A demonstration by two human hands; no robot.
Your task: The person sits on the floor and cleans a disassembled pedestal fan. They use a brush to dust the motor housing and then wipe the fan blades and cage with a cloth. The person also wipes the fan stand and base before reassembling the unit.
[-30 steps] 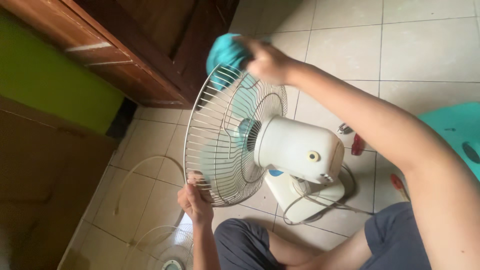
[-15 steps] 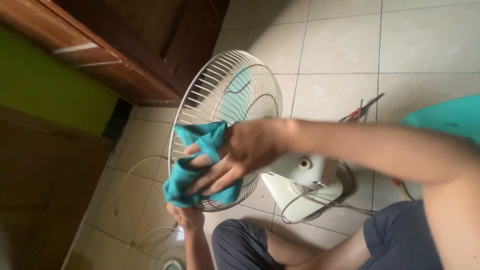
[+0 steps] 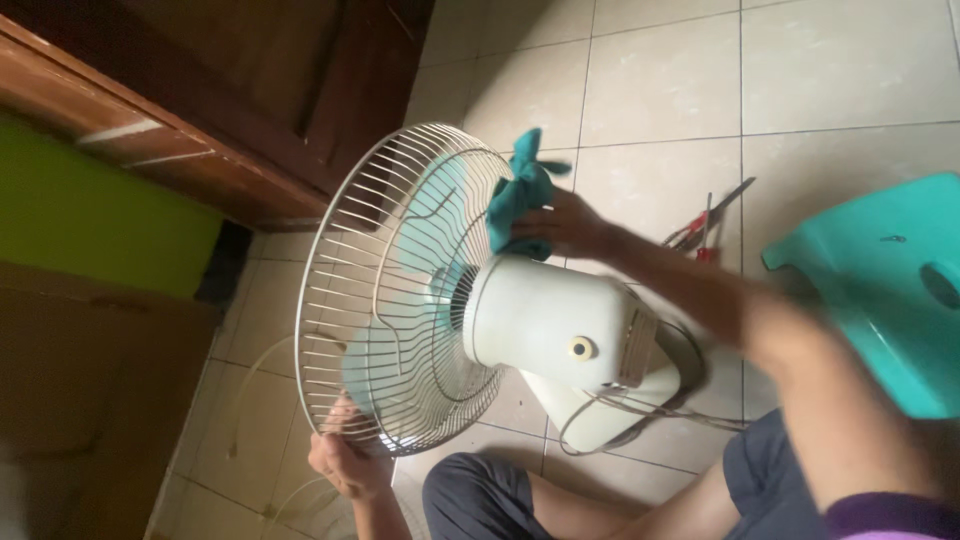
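I'm bunching the teal cloth in my right hand, fingers closed round it, pressing it vs. the back of the wire fan guard just above the cream motor housing. My left hand is gripping the guard's bottom rim, fingers curled on the wire, well below the cloth hand.

Risks, as I judge them: the cloth's loose ends are sticking up by the wires and could snag between them or on the pale teal blades inside. The fan is tilting on its base w/ only my rim hold steadying it, so a hard push from the cloth hand could tip it. The cord is looping by my knee (easy to catch and drag).

Count: 1 cloth, 1 fan, 1 mounted guard, 1 motor housing, 1 cord. Beyond my right hand, red-handled tools are lying on the tiled floor, approx. 2, can't tell exactly. Right of my forearm, 1 teal plastic stool. Below my left hand, 1 loose grille, partly cut off.
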